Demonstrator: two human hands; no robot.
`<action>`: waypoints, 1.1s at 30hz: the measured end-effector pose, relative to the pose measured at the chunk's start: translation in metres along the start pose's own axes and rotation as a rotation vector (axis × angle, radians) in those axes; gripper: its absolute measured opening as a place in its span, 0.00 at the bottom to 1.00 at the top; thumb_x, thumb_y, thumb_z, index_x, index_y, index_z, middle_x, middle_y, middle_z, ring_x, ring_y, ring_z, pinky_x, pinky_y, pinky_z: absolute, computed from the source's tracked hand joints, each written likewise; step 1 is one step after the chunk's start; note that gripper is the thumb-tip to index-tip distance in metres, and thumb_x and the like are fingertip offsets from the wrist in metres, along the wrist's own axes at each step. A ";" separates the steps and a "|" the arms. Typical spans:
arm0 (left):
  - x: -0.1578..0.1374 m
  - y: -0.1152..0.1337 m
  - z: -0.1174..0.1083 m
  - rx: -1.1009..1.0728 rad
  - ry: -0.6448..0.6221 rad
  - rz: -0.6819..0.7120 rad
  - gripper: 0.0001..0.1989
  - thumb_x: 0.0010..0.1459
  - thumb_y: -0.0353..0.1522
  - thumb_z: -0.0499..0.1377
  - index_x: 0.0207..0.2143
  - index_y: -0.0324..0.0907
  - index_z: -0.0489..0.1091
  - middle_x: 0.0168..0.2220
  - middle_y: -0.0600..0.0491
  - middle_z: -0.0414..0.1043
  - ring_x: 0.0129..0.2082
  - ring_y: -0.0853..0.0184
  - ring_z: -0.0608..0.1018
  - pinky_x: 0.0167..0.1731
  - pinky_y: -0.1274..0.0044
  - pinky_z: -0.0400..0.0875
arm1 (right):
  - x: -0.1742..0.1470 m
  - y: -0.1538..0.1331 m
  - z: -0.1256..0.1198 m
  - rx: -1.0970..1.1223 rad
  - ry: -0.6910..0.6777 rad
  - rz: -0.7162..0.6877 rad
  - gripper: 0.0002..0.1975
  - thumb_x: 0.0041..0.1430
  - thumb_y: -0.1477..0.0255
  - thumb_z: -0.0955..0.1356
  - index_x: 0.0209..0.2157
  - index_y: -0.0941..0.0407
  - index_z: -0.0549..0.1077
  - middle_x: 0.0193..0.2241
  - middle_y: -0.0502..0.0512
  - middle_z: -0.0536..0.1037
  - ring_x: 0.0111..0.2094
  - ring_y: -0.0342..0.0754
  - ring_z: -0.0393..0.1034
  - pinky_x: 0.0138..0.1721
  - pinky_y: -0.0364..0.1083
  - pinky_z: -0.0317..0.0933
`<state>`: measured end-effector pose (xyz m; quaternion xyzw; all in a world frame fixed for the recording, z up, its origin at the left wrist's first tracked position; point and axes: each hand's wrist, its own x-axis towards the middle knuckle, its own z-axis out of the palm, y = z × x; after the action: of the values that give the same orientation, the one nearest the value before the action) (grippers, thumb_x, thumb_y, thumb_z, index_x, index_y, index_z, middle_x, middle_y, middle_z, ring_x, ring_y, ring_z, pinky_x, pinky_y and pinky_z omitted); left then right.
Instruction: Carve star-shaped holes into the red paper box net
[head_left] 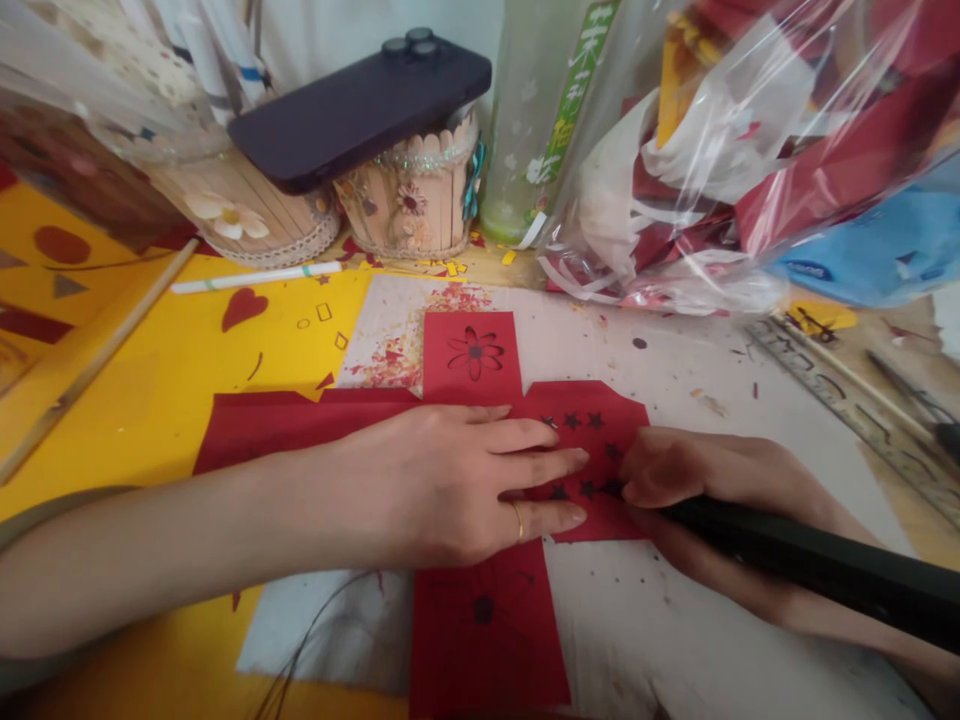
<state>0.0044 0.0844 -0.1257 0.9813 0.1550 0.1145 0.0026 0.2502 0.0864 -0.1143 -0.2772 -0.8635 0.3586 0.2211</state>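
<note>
Left hand (465, 485) touches red paper (502, 640) (star-patterned).

A red card (472, 392), cut in the shape of a cross, lies flat over a pale board (705, 350), its left arm reaching across a yellow sheet (172, 370). The upper panel bears a flower with slender cut-out petals; the lower one shows a fainter flower around a dark centre. Small dark stars dot the right panel. The card's middle is hidden. A long black tool (810, 560) slants toward the right panel, its tip hidden.
</note>
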 end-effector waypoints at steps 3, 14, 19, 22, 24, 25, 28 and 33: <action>-0.001 0.001 0.002 0.002 0.017 -0.022 0.15 0.65 0.31 0.50 0.52 0.50 0.67 0.56 0.52 0.65 0.54 0.63 0.69 0.49 0.69 0.69 | -0.001 0.001 0.002 -0.011 0.017 0.023 0.11 0.52 0.83 0.63 0.32 0.51 0.62 0.24 0.45 0.70 0.22 0.38 0.65 0.23 0.38 0.59; 0.002 0.005 -0.001 0.005 -0.033 -0.059 0.17 0.62 0.30 0.54 0.52 0.49 0.67 0.56 0.52 0.65 0.56 0.56 0.66 0.45 0.70 0.71 | -0.009 -0.012 -0.003 -0.051 0.311 0.314 0.03 0.54 0.69 0.68 0.31 0.47 0.67 0.24 0.46 0.73 0.22 0.43 0.67 0.21 0.41 0.62; 0.009 0.009 -0.014 0.047 -0.197 -0.117 0.20 0.61 0.31 0.55 0.56 0.49 0.62 0.60 0.51 0.60 0.57 0.52 0.66 0.41 0.66 0.74 | -0.008 -0.014 -0.009 0.015 0.221 0.354 0.04 0.53 0.66 0.68 0.29 0.49 0.69 0.25 0.47 0.72 0.25 0.45 0.67 0.24 0.42 0.62; 0.013 0.011 -0.017 0.097 -0.213 -0.160 0.21 0.61 0.30 0.54 0.57 0.47 0.61 0.60 0.49 0.60 0.57 0.51 0.65 0.46 0.60 0.70 | -0.001 -0.008 -0.008 -0.009 0.222 0.390 0.02 0.54 0.69 0.67 0.31 0.51 0.69 0.27 0.47 0.72 0.27 0.45 0.66 0.28 0.43 0.61; 0.016 0.012 -0.017 0.131 -0.205 -0.179 0.21 0.61 0.30 0.54 0.57 0.45 0.61 0.59 0.46 0.60 0.56 0.50 0.66 0.45 0.61 0.71 | 0.004 -0.003 -0.009 -0.044 0.238 0.393 0.03 0.55 0.69 0.66 0.32 0.52 0.68 0.28 0.48 0.72 0.30 0.45 0.66 0.31 0.44 0.61; 0.017 0.012 -0.017 0.138 -0.197 -0.178 0.21 0.61 0.30 0.54 0.57 0.44 0.62 0.59 0.44 0.61 0.55 0.50 0.68 0.43 0.62 0.72 | 0.007 0.000 -0.010 -0.056 0.245 0.384 0.03 0.56 0.68 0.66 0.32 0.52 0.68 0.29 0.48 0.72 0.31 0.46 0.66 0.32 0.44 0.61; 0.018 0.007 -0.017 0.100 -0.140 -0.118 0.18 0.60 0.28 0.54 0.53 0.41 0.66 0.55 0.42 0.66 0.51 0.52 0.70 0.40 0.65 0.73 | 0.011 0.006 -0.012 -0.045 0.261 0.355 0.05 0.57 0.67 0.67 0.33 0.53 0.68 0.30 0.49 0.71 0.32 0.46 0.66 0.34 0.44 0.61; 0.019 -0.005 -0.010 0.055 -0.023 -0.063 0.15 0.62 0.25 0.50 0.50 0.37 0.69 0.49 0.47 0.71 0.48 0.59 0.70 0.42 0.71 0.72 | 0.009 0.007 -0.012 -0.039 0.278 0.339 0.07 0.57 0.65 0.67 0.31 0.54 0.69 0.27 0.48 0.71 0.29 0.44 0.65 0.31 0.42 0.60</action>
<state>0.0178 0.0941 -0.1115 0.9768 0.1889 0.0987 -0.0188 0.2524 0.1022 -0.1097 -0.4694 -0.7726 0.3321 0.2691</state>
